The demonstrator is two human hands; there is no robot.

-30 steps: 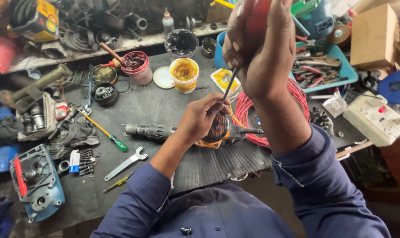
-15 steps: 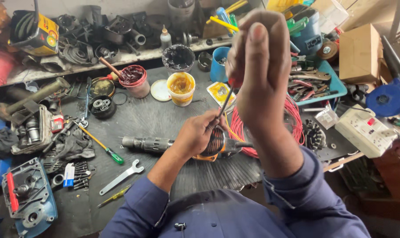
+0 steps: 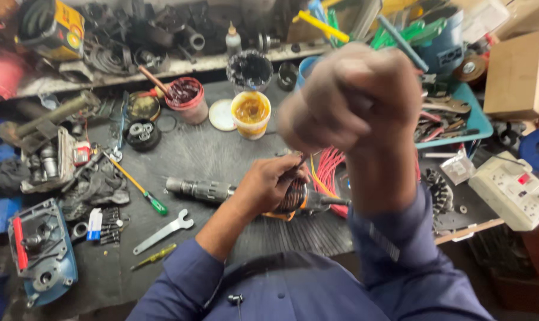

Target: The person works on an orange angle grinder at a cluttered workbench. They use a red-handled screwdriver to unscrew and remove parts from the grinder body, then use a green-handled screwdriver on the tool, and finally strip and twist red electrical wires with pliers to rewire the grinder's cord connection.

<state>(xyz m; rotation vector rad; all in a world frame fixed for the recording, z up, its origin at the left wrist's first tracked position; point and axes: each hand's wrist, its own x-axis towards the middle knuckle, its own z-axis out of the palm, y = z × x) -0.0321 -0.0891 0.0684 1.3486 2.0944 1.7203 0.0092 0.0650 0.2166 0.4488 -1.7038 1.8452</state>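
Two hands: both belong to the person in the blue sleeves, and both are at work over the dark surface (image 3: 222, 154).
Left hand (image 3: 269, 184): rests low on the motor armature (image 3: 296, 199), its grip wrapped around the copper-coloured winding section and pinning it to the surface.
Right hand (image 3: 355, 98): raised high toward the camera and blurred, its grip closed in a fist around a handle that I cannot make out; a thin dark shaft (image 3: 298, 161) runs from below it to the armature.
Motor armature: lies on its side in the middle of the surface, its grey toothed shaft end (image 3: 201, 189) sticking out to the left of the left hand.
Red wires (image 3: 329, 172): coiled just behind the armature, partly hidden by the right forearm.
Yellow grease tub (image 3: 251, 114): open, standing behind the armature, beside a white lid (image 3: 222, 115).
Red tub (image 3: 186, 98): left of the lid, with a stick standing in it.
Wrench (image 3: 162, 232): flat on the surface, near the left elbow.
Green-handled screwdriver (image 3: 140, 187): lying left of the armature's shaft end.
Blue motor housing (image 3: 41, 252): at the left edge, well apart from the hands.
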